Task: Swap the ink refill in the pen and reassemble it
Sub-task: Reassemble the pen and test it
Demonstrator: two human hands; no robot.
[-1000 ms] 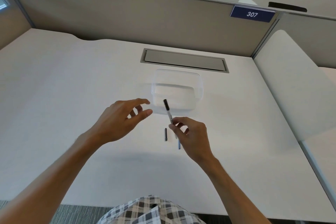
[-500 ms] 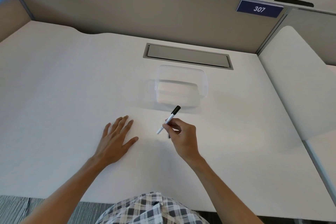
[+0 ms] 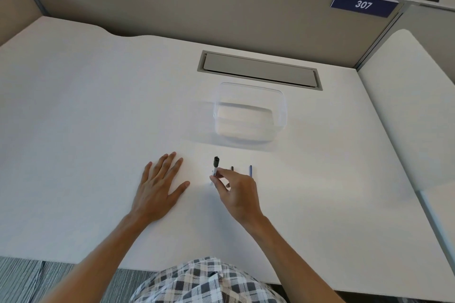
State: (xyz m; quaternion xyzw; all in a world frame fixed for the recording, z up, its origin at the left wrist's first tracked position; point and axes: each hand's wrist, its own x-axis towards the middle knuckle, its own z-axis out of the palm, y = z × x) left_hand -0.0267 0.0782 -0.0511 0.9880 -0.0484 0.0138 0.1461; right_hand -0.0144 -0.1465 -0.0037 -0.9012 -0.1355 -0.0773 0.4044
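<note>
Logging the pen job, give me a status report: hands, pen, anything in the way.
Left hand flat on desk. Right hand pinches pen. Two loose pieces beside it; nothing blocking.

You sit at a white desk [image 3: 86, 106] inside a cubicle. Behind it stands a beige partition wall [image 3: 172, 0] with a grey metal top rail. A blue plate [image 3: 364, 4] with the number 307 hangs on the rail at the right. A grey cable flap [image 3: 259, 70] is set in the desk. Below, you see grey striped carpet [image 3: 22, 278]. The light is soft and even.
</note>
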